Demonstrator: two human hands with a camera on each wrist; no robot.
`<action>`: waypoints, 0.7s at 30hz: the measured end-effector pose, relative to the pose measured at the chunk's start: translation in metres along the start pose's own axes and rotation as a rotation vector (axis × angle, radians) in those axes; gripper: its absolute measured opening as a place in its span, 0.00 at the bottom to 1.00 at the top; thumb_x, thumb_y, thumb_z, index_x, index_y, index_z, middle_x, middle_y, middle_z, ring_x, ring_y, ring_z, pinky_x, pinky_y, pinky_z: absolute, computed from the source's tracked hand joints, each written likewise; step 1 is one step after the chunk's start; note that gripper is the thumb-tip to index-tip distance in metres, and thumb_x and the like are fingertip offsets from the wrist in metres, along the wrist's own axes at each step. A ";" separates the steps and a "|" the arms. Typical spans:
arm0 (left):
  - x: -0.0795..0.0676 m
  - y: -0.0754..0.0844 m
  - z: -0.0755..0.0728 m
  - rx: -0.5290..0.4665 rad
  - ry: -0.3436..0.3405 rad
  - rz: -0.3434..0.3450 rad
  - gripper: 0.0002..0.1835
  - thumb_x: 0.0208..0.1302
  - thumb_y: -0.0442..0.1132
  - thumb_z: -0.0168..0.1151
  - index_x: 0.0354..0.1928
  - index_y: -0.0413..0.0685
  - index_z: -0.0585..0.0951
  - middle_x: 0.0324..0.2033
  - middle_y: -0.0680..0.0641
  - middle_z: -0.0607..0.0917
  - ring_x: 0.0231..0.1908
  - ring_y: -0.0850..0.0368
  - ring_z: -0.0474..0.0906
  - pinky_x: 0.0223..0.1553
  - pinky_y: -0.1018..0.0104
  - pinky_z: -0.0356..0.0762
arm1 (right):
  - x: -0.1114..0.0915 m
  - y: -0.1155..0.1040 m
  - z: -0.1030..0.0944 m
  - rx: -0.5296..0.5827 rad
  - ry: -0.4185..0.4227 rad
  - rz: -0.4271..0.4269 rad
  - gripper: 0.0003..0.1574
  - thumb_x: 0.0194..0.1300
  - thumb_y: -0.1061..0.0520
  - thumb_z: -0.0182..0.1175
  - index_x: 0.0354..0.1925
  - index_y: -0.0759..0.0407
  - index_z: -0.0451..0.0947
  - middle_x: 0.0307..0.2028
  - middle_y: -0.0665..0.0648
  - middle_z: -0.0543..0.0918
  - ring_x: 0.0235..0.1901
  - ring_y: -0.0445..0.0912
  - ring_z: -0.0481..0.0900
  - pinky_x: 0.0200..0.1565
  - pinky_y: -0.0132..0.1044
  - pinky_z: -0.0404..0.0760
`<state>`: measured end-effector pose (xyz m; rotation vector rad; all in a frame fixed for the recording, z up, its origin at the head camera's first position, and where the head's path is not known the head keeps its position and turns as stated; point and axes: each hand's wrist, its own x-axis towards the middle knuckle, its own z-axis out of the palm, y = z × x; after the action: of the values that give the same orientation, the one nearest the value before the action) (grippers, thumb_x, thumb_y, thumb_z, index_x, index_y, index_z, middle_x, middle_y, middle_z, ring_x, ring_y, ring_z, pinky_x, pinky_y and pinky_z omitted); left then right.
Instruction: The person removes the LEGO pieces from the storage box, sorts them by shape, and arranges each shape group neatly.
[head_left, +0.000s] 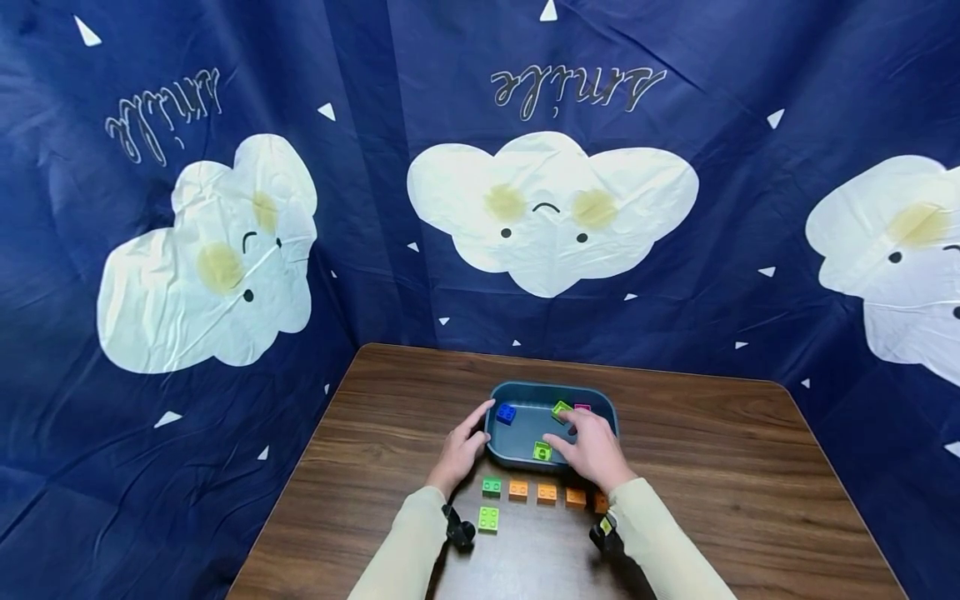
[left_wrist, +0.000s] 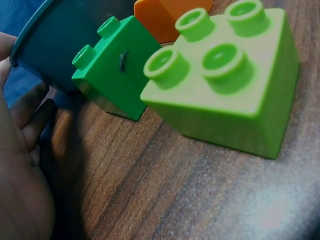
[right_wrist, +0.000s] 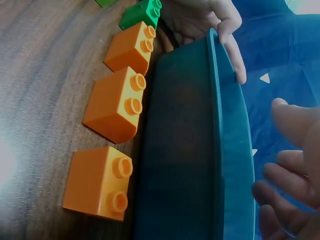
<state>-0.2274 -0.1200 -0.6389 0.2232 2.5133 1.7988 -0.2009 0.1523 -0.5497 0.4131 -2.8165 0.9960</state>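
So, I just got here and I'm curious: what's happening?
At a wooden table, a person rests their left grip against the left end of a teal tray. Their right grip reaches over its right side, close to two lime toy blocks inside; whether it touches either is unclear. A blue block and a pink piece are also in there. In front, a green block and four orange blocks form a row, with another lime block nearer the person.

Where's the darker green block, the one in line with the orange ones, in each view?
Head: darker green block, below centre, left of the orange blocks.
Left wrist: same block, upper left, beside the lime block.
Right wrist: same block, top edge, slightly left of centre.
Shared landmark: blue tray.
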 end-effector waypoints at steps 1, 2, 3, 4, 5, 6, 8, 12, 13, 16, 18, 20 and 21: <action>0.000 -0.001 0.000 -0.003 -0.003 -0.001 0.35 0.69 0.37 0.56 0.75 0.78 0.72 0.30 0.50 0.77 0.27 0.55 0.74 0.46 0.57 0.72 | 0.003 0.000 0.001 -0.004 -0.018 0.012 0.31 0.63 0.47 0.76 0.59 0.61 0.86 0.52 0.59 0.88 0.44 0.51 0.86 0.47 0.51 0.86; 0.001 -0.001 0.000 -0.002 -0.006 -0.001 0.35 0.69 0.37 0.56 0.75 0.78 0.71 0.27 0.50 0.75 0.25 0.56 0.72 0.44 0.59 0.71 | 0.005 0.001 0.002 -0.014 -0.036 0.020 0.31 0.62 0.47 0.76 0.58 0.60 0.86 0.52 0.58 0.89 0.45 0.51 0.86 0.47 0.50 0.86; 0.001 -0.002 0.000 -0.005 -0.009 -0.003 0.35 0.69 0.38 0.56 0.76 0.77 0.71 0.25 0.51 0.73 0.24 0.57 0.71 0.43 0.60 0.71 | 0.008 0.002 0.004 -0.022 -0.054 0.025 0.30 0.62 0.47 0.76 0.58 0.61 0.86 0.52 0.58 0.89 0.46 0.51 0.86 0.48 0.51 0.85; 0.001 -0.001 -0.001 -0.010 -0.011 -0.005 0.35 0.69 0.38 0.56 0.76 0.77 0.71 0.24 0.52 0.73 0.23 0.57 0.71 0.42 0.61 0.71 | 0.010 0.002 0.005 -0.025 -0.072 0.030 0.30 0.62 0.47 0.77 0.58 0.61 0.87 0.53 0.58 0.89 0.47 0.52 0.86 0.49 0.51 0.85; 0.001 -0.001 -0.001 -0.013 -0.012 -0.006 0.35 0.69 0.38 0.55 0.76 0.77 0.71 0.23 0.52 0.72 0.23 0.57 0.71 0.42 0.60 0.70 | 0.012 0.002 0.005 -0.028 -0.093 0.036 0.31 0.61 0.47 0.77 0.57 0.61 0.87 0.53 0.58 0.89 0.49 0.53 0.86 0.50 0.52 0.85; 0.000 -0.001 -0.001 -0.014 -0.009 -0.005 0.35 0.69 0.37 0.55 0.76 0.77 0.71 0.25 0.53 0.73 0.24 0.57 0.71 0.43 0.60 0.70 | 0.015 0.002 0.006 -0.027 -0.115 0.040 0.31 0.61 0.47 0.77 0.57 0.61 0.87 0.53 0.58 0.89 0.50 0.54 0.86 0.52 0.52 0.85; 0.000 0.000 -0.001 -0.017 -0.008 -0.007 0.36 0.69 0.37 0.56 0.75 0.78 0.72 0.26 0.53 0.73 0.24 0.57 0.71 0.44 0.60 0.70 | 0.019 0.001 0.007 -0.026 -0.164 0.045 0.31 0.60 0.47 0.77 0.57 0.62 0.87 0.53 0.59 0.89 0.54 0.55 0.86 0.54 0.53 0.84; -0.001 0.001 0.000 -0.024 -0.008 -0.010 0.35 0.69 0.37 0.55 0.76 0.78 0.71 0.24 0.51 0.72 0.24 0.57 0.71 0.44 0.60 0.70 | 0.025 0.000 0.010 -0.018 -0.242 0.057 0.31 0.59 0.48 0.78 0.55 0.63 0.87 0.51 0.59 0.90 0.54 0.57 0.86 0.55 0.55 0.83; -0.002 0.001 0.000 -0.026 -0.008 -0.012 0.35 0.69 0.37 0.55 0.75 0.78 0.71 0.24 0.51 0.72 0.23 0.57 0.70 0.43 0.60 0.71 | 0.027 0.000 0.011 -0.022 -0.252 0.061 0.30 0.59 0.47 0.78 0.55 0.63 0.88 0.50 0.59 0.90 0.53 0.57 0.86 0.55 0.55 0.83; -0.002 0.001 0.000 -0.021 -0.005 -0.010 0.35 0.69 0.37 0.56 0.76 0.76 0.72 0.27 0.50 0.75 0.24 0.58 0.71 0.43 0.60 0.71 | 0.031 -0.001 0.015 -0.044 -0.273 0.077 0.28 0.60 0.46 0.78 0.51 0.63 0.89 0.47 0.59 0.90 0.50 0.56 0.87 0.54 0.54 0.84; -0.002 0.002 -0.001 -0.019 -0.004 -0.009 0.35 0.69 0.37 0.56 0.76 0.76 0.72 0.28 0.51 0.75 0.24 0.58 0.71 0.44 0.60 0.70 | 0.033 0.000 0.018 -0.058 -0.281 0.094 0.27 0.60 0.44 0.77 0.49 0.63 0.90 0.46 0.58 0.91 0.48 0.54 0.87 0.52 0.54 0.84; -0.002 0.002 -0.001 -0.019 -0.005 -0.008 0.35 0.69 0.37 0.56 0.75 0.77 0.72 0.28 0.51 0.76 0.24 0.58 0.71 0.45 0.60 0.70 | 0.035 0.000 0.022 -0.070 -0.293 0.112 0.26 0.61 0.43 0.77 0.46 0.62 0.90 0.43 0.58 0.90 0.45 0.53 0.87 0.50 0.53 0.85; -0.002 0.003 -0.001 -0.021 -0.008 -0.010 0.35 0.69 0.37 0.56 0.75 0.78 0.72 0.25 0.50 0.74 0.23 0.58 0.71 0.44 0.60 0.71 | 0.035 0.000 0.024 -0.076 -0.297 0.122 0.25 0.61 0.43 0.77 0.44 0.62 0.91 0.42 0.57 0.90 0.43 0.52 0.87 0.48 0.52 0.85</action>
<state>-0.2256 -0.1203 -0.6361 0.2160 2.4843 1.8165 -0.2350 0.1295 -0.5609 0.4160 -3.1677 0.9128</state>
